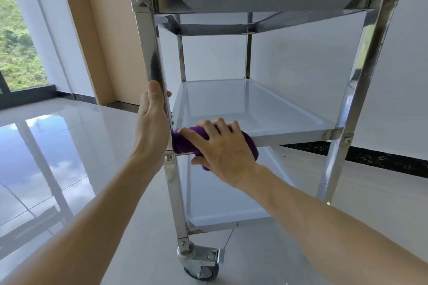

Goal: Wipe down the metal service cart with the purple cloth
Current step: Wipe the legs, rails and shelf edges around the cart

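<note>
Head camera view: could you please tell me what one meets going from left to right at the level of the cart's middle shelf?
Window → wooden wall panel → left hand on the cart's front left post → purple cloth → right hand → front right post.

Bright daylight, coming from the window (16,37) at far left; greenery outside is a bit overexposed. The glossy floor (46,157) mirrors sky, clouds & the window frame, w/ strong glare on the left. The metal cart (148,53) throws streaky specular highlights along its posts; the shelves look evenly lit, shadows soft & faint. Wide-angle distortion is obvious: the cart posts lean & bow toward the frame edges. Focus is mostly sharp; slight softness on both forearms at the bottom.
</note>
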